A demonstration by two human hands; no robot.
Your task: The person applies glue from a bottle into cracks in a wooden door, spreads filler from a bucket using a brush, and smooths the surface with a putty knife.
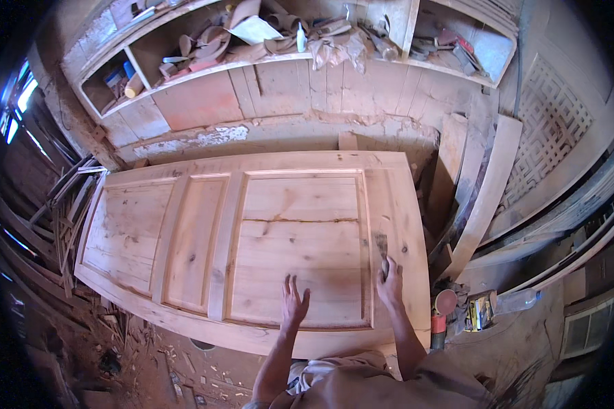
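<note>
A large pale wooden panel door (215, 273) lies across in front of me, with raised frames around its inset panels. My right hand (389, 283) is closed around the handle of a putty knife (382, 244). Its widened, darkish end points away from me over the door's right-hand stile, near a knot; whether it touches the wood I cannot tell. My left hand (295, 303) is over the near part of the largest inset panel (300, 255), fingers apart and holding nothing. A dark crack line runs across that panel, farther off than the hand.
A wall shelf (225, 65) piled with scraps and a small white bottle (301, 37) runs along the back. Boards (488, 194) and a lattice panel (546, 126) lean at right. Near the door's right edge are a round-topped red can (445, 302) and a clear bottle (518, 301).
</note>
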